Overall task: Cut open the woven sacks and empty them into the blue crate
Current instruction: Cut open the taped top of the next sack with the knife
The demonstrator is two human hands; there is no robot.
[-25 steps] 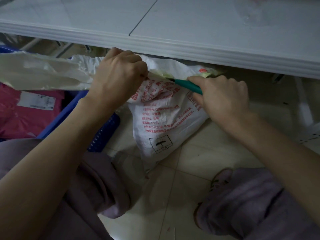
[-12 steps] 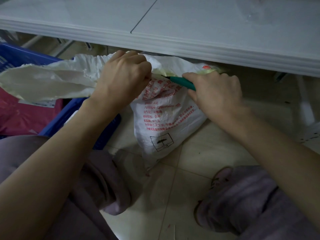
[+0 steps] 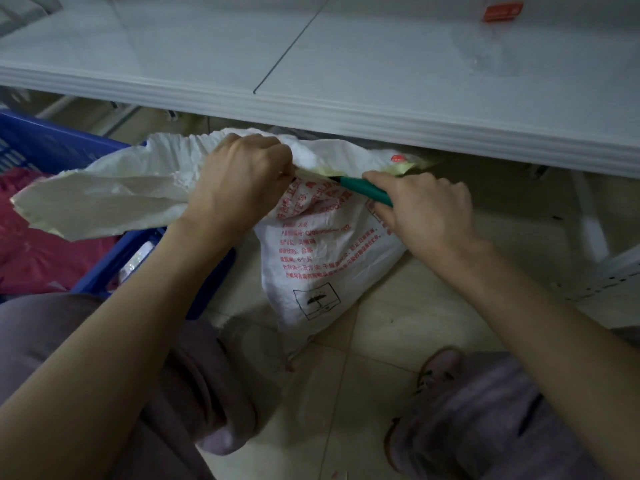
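While the left hand (image 3: 239, 181) bunches the gathered top of the woven sack (image 3: 322, 258) in a tight fist, fingers curled round the white cloth, the right hand (image 3: 422, 209) grips a green-handled cutter (image 3: 363, 190), fingers wrapped over the handle and the forefinger laid along it. The cutter's dark tip meets the sack's upper edge just at three o'clock of the left fist, where a yellowish lining shows; how deep the blade sits cannot be told. The sack stands on the tiled floor (image 3: 398, 323) at the middle of the view, its top reaching under the edge of the white table (image 3: 346, 112) at twelve o'clock, its front printed with red characters and a black boxed umbrella mark. From the left fist a long loose flap (image 3: 104, 199) of the sack stretches toward nine o'clock, over the near corner of the blue crate (image 3: 52, 147), which sits just beside the sack at its nine o'clock. Pink packages (image 3: 31, 258) lie inside the crate. An orange label (image 3: 504, 12) lies on the table top at one o'clock. Knees in mauve trousers fill seven and five o'clock, and a slipper (image 3: 440, 368) rests on the floor at five o'clock of the sack.
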